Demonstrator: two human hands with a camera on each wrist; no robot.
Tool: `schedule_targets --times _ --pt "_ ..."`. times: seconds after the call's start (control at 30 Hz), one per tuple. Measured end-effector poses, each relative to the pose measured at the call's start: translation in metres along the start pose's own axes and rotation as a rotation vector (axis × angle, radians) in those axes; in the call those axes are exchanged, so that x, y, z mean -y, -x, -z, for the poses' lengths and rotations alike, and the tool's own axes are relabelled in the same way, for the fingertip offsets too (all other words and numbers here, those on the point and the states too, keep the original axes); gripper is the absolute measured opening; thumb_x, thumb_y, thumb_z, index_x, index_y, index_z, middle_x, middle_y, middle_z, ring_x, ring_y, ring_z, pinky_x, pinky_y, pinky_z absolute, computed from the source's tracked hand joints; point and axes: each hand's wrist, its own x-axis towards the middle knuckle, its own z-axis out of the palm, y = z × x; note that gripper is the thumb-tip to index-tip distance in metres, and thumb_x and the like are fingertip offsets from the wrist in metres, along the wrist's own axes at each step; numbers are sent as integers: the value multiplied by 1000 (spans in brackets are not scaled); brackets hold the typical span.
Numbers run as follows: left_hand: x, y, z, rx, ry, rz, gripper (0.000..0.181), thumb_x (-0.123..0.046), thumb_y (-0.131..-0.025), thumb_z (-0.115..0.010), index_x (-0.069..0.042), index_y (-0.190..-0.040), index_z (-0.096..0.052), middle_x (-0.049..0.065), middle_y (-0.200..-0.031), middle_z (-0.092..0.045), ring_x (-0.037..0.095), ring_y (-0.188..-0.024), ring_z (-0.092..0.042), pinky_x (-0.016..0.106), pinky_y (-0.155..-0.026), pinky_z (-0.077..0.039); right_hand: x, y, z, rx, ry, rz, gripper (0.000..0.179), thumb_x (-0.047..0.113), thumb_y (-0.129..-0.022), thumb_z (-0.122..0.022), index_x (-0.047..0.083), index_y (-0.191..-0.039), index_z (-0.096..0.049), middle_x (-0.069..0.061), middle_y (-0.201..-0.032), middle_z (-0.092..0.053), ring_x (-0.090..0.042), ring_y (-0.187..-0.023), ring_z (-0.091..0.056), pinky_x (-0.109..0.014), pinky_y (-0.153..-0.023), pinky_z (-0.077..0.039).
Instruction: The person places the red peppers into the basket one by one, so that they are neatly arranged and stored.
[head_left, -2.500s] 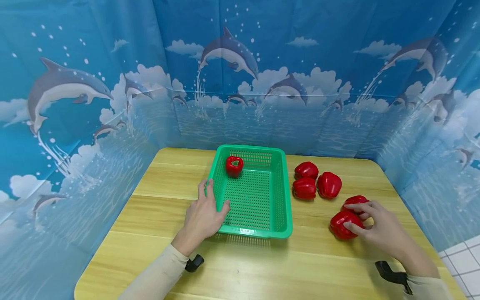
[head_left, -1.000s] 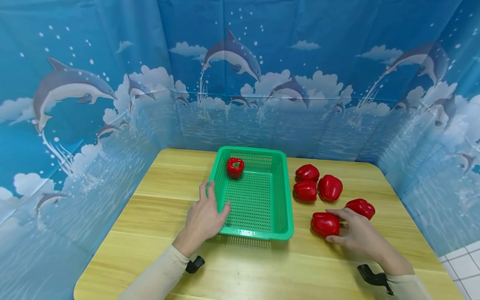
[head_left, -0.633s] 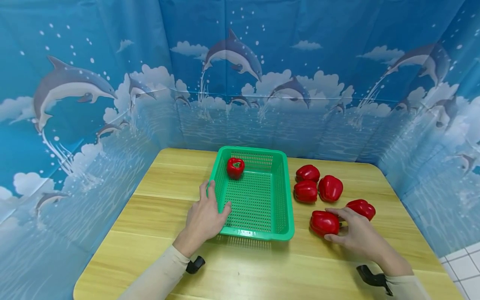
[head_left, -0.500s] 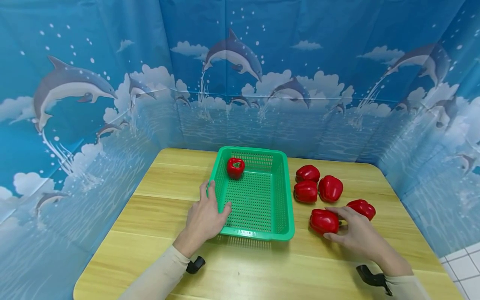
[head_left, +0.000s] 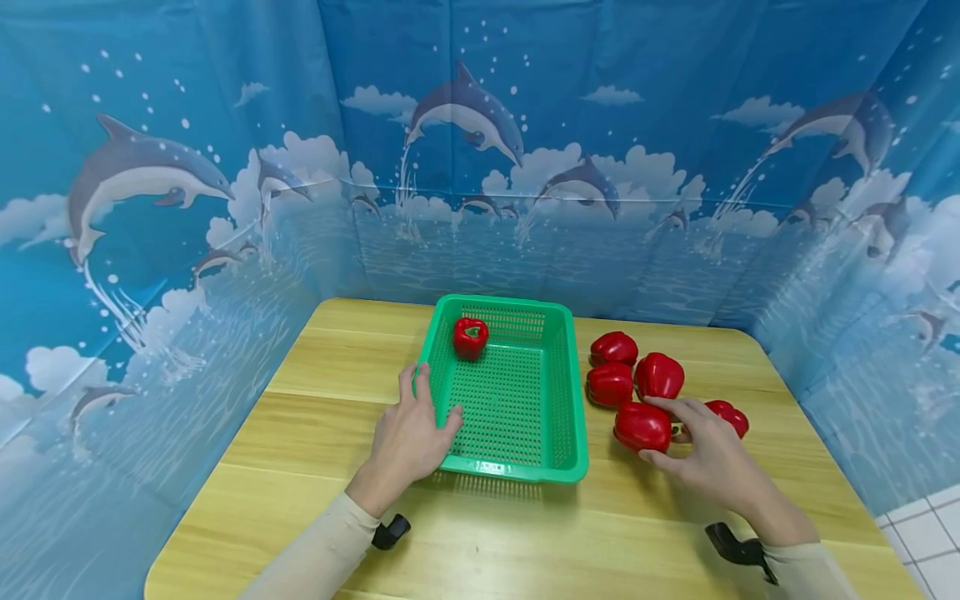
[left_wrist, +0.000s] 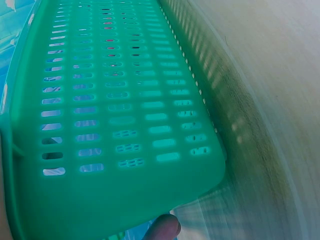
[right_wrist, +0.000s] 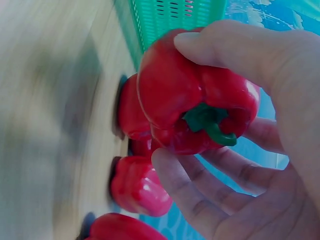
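Note:
My right hand (head_left: 708, 446) pinches a red bell pepper (head_left: 642, 427) between thumb and fingers. In the right wrist view this pepper (right_wrist: 175, 85) shows its green stem toward the palm, and its shadow falls on the table below. My left hand (head_left: 411, 433) grips the left rim of a green perforated plastic basket (head_left: 562, 475), thumb toward the inside and fingers along the outer side. One red bell pepper (head_left: 470, 339) stands inside at the back left corner. In the left wrist view, the basket's slotted wall (left_wrist: 115, 195) fills much of the frame, with a fingertip (left_wrist: 165, 227) below.
Three red bell peppers, one of them the right-hand pepper (head_left: 660, 375), lie clustered right of the basket. Another bell pepper (head_left: 731, 415) sits partly behind my right hand. The wooden table (head_left: 300, 500) is backed by a blue dolphin-print curtain (head_left: 480, 242).
My right hand has taken the bell pepper from beside its neighbour, carried it left, then raised it slightly away from me toward the cluster. The left hand stays on the basket.

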Motion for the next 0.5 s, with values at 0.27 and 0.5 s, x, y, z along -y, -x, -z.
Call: schedule_targets --times 0.27,0.5 --pt "0 0 0 -3 -10 -5 93 -51 -114 -64 5 -180 -30 26 -186 -29 19 -42 -46 28 -41 -36 11 -9 4 -27 -20 46 83 20 -80 -109 6 -153 -71 -19 -136 -73 -32 -110 -75 -37 -79 -71" --pt "0 1 0 -7 -11 -5 94 -51 -114 -66 5 -180 -30 26 -185 -30 19 -42 -46 29 -41 -36 21 -19 4 -47 -45 102 84 16 -82 -108 5 -155 -69 -14 -133 -73 -29 -107 -77 -40 -82 -73"
